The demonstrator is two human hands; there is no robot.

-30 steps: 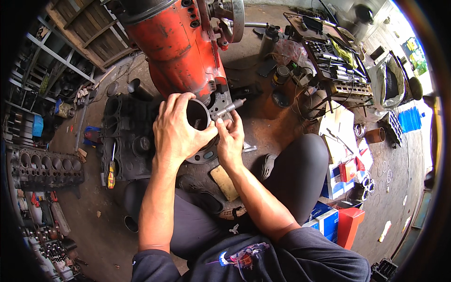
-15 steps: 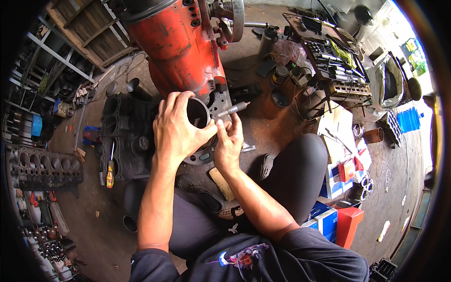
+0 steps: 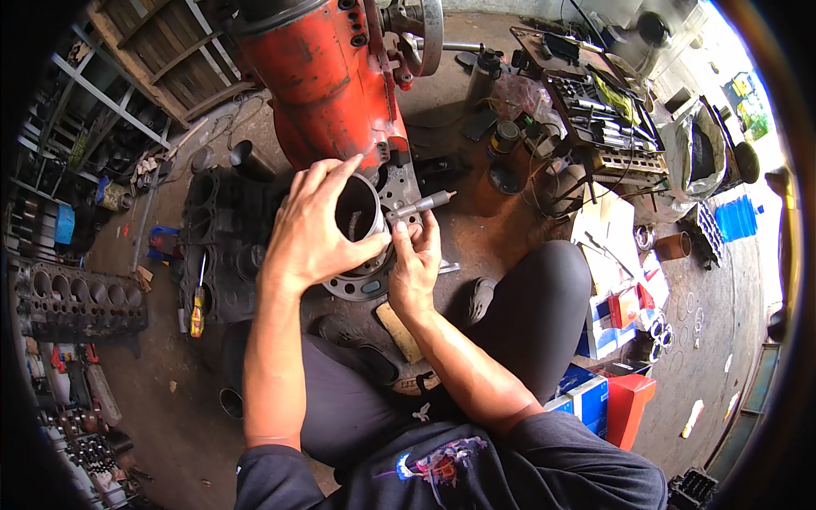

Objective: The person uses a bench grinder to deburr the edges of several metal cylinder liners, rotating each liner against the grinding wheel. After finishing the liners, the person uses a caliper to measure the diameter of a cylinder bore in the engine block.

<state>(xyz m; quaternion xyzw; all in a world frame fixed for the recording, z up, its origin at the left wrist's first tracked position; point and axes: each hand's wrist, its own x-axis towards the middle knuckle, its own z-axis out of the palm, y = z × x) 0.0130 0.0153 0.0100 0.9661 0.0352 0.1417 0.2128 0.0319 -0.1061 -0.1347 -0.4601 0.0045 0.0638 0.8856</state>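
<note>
My left hand [image 3: 310, 234] is wrapped round the side of a grey metal cylinder liner [image 3: 360, 204], its open end facing me and its thumb along the near rim. In the fingers of my right hand [image 3: 414, 268] is a silver micrometer [image 3: 427, 203], its barrel pointing right and its frame end close to the liner's wall. Whether the micrometer touches the wall I cannot make out. Below the liner lies a round metal plate with holes [image 3: 361, 285], partly covered by my left hand. Just beyond stands a large red machine [image 3: 327, 93].
A dark engine block [image 3: 212, 246] lies left of my hands, with a yellow-handled screwdriver [image 3: 197, 314] on it. A cylinder head [image 3: 81, 293] is farther left. At the far right stands a tool tray [image 3: 603, 119]. Boxes [image 3: 586, 399] lie beside my right knee.
My left fingers have lifted and straightened at the liner's far rim, and that hand has shifted slightly left. The micrometer has moved a little to the right in my right hand.
</note>
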